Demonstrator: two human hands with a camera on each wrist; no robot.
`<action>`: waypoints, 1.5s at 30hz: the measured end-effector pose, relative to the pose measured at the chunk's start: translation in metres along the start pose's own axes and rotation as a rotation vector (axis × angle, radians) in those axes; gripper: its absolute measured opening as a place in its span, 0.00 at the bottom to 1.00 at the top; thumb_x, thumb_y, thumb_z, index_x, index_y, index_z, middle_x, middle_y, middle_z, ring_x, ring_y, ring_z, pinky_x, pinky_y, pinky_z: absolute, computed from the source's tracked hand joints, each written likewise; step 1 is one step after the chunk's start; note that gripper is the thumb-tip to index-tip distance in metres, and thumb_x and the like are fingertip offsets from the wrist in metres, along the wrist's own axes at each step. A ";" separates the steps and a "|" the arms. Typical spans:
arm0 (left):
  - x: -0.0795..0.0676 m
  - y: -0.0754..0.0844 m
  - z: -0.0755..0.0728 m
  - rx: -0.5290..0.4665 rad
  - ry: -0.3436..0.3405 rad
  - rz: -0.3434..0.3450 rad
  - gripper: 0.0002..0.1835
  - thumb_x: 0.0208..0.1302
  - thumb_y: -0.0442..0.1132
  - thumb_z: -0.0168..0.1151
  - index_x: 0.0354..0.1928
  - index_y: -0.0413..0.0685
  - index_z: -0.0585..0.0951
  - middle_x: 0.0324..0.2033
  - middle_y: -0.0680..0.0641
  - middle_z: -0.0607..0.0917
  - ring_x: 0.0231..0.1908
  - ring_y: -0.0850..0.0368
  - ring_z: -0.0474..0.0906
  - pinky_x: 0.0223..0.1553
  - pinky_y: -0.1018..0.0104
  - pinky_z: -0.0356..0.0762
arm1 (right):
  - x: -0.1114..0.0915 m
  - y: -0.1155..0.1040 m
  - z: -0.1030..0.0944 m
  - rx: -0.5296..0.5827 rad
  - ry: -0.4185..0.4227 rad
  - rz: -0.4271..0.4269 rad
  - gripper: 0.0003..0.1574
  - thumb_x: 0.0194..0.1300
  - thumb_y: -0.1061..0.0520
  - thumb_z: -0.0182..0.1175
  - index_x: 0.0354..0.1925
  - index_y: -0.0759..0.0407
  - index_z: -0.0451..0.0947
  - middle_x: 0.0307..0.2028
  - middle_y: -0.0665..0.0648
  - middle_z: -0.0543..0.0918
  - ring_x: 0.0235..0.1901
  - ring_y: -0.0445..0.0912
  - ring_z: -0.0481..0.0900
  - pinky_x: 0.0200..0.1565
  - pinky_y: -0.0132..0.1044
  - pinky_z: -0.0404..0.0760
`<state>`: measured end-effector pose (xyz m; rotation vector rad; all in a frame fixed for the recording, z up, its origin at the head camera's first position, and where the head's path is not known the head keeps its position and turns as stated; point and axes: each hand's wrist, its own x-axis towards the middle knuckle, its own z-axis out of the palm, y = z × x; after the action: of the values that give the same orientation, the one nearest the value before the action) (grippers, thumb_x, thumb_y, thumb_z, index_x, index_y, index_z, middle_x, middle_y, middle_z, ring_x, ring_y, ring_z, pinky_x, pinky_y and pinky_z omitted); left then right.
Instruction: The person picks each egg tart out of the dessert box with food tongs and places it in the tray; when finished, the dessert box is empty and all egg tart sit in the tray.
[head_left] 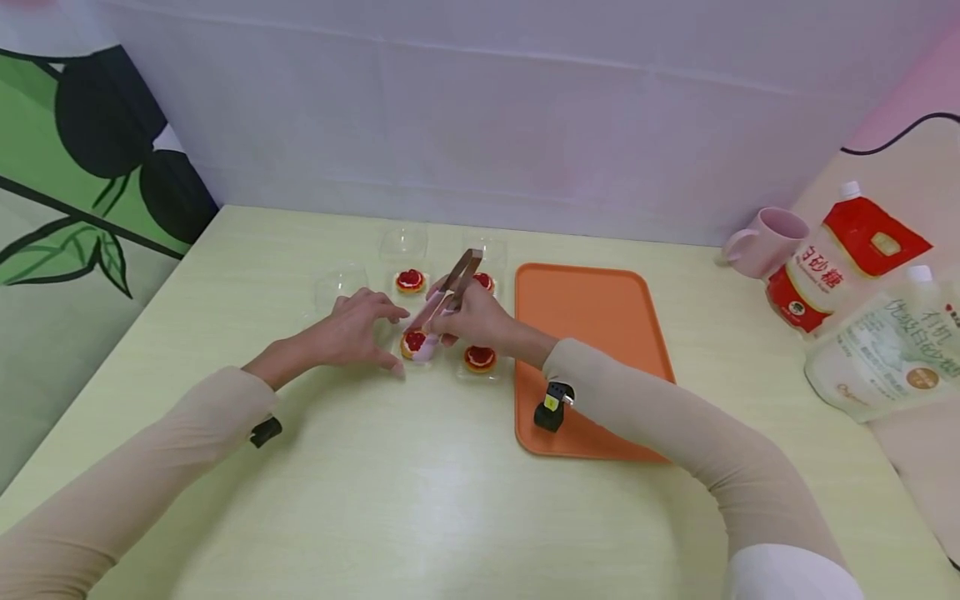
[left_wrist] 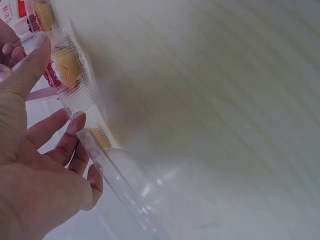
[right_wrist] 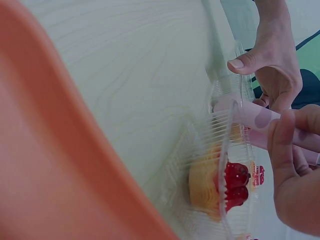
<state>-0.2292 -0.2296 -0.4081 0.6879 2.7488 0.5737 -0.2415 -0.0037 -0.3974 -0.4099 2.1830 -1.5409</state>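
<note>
A red-topped tart (head_left: 412, 343) sits in a clear plastic box between my hands. My right hand (head_left: 476, 317) grips pink tongs (right_wrist: 260, 117); their tips reach down at this tart. Whether the tips still pinch it is hard to tell. My left hand (head_left: 356, 329) spreads its thumb and fingers around the left side of the same box. In the left wrist view its fingertips (left_wrist: 77, 122) are at the box edge. Other tarts sit in boxes behind (head_left: 409, 281), at the right front (head_left: 480, 359) and at the right back (head_left: 483, 283), the last partly hidden.
Clear lids (head_left: 403, 242) stand raised behind the boxes, with another lid (head_left: 341, 283) at the left. An orange tray (head_left: 585, 308) lies right of the boxes, under my right forearm. Farther right are a pink mug (head_left: 768, 242), a red sugar bag (head_left: 832, 262) and a white bag (head_left: 877, 358).
</note>
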 end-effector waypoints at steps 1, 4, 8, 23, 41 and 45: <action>0.000 0.000 0.000 0.000 -0.001 0.002 0.43 0.42 0.54 0.82 0.61 0.41 0.79 0.54 0.40 0.81 0.58 0.42 0.67 0.55 0.43 0.62 | 0.000 0.000 0.000 -0.004 -0.004 -0.005 0.22 0.63 0.66 0.67 0.54 0.63 0.73 0.41 0.63 0.88 0.21 0.44 0.82 0.36 0.45 0.86; 0.000 0.000 -0.001 0.003 0.000 0.004 0.43 0.43 0.54 0.82 0.61 0.41 0.79 0.53 0.40 0.81 0.58 0.41 0.68 0.55 0.43 0.62 | 0.000 0.001 0.000 -0.005 -0.008 -0.022 0.21 0.63 0.66 0.66 0.53 0.63 0.73 0.41 0.63 0.88 0.20 0.44 0.82 0.37 0.47 0.86; 0.000 -0.001 -0.001 -0.003 0.001 -0.001 0.43 0.43 0.54 0.82 0.61 0.41 0.79 0.53 0.40 0.81 0.58 0.42 0.68 0.54 0.43 0.62 | 0.000 0.002 0.001 -0.005 -0.008 -0.042 0.19 0.63 0.66 0.66 0.51 0.63 0.73 0.40 0.63 0.88 0.20 0.44 0.81 0.35 0.48 0.85; 0.000 0.002 -0.001 0.008 -0.010 -0.008 0.41 0.44 0.54 0.82 0.60 0.42 0.80 0.57 0.39 0.79 0.58 0.42 0.68 0.54 0.43 0.61 | -0.007 0.002 0.001 0.038 0.030 -0.069 0.18 0.62 0.67 0.65 0.50 0.65 0.73 0.37 0.63 0.87 0.20 0.44 0.81 0.29 0.38 0.84; -0.003 0.003 -0.002 0.013 0.006 0.006 0.42 0.42 0.54 0.82 0.60 0.41 0.81 0.54 0.39 0.81 0.56 0.42 0.69 0.52 0.45 0.62 | -0.024 -0.023 -0.056 0.230 0.191 -0.175 0.21 0.61 0.70 0.63 0.52 0.70 0.70 0.33 0.61 0.85 0.19 0.43 0.81 0.26 0.34 0.83; -0.004 0.003 -0.002 0.021 0.008 0.013 0.42 0.42 0.54 0.82 0.60 0.40 0.80 0.54 0.39 0.81 0.56 0.42 0.69 0.52 0.45 0.62 | -0.031 -0.021 -0.075 0.211 0.254 -0.168 0.21 0.62 0.69 0.63 0.52 0.69 0.70 0.32 0.59 0.84 0.19 0.42 0.81 0.26 0.34 0.83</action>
<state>-0.2251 -0.2293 -0.4048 0.7095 2.7638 0.5530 -0.2529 0.0650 -0.3508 -0.3525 2.1835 -1.9891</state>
